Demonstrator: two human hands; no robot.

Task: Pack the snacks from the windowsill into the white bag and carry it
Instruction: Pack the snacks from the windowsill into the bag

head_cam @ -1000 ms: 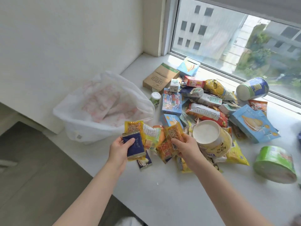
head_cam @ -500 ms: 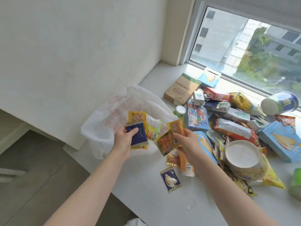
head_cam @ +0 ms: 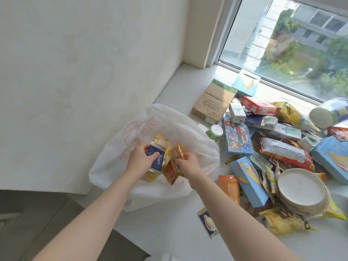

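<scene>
Both hands hang over the white bag, which sits crumpled at the left end of the windowsill, close to the pale wall, faint pink print showing on its side. The left hand grips a navy packet with its thumb pressed on the front face and its fingers curled round the far edge, and a few yellow packets are clamped behind it in the same grip. The right hand pinches a small bunch of orange packets between its thumb and curled fingers, just beside the left hand's bundle. Whether the packets are already inside the bag's mouth cannot be told. The rest of the snacks lie heaped to the right along the sill under the window: a brown carton at the far left of the heap, a green-capped bottle touching the bag's right side, a blue cartoon box just beside it, a light blue biscuit box nearer, and a white-lidded paper bowl to its right. An orange pouch lies between the bag and the biscuit box. A small navy sachet lies alone on the near part of the sill, and a yellow bag rests to its right. A round tub lies on its side at the far right.
</scene>
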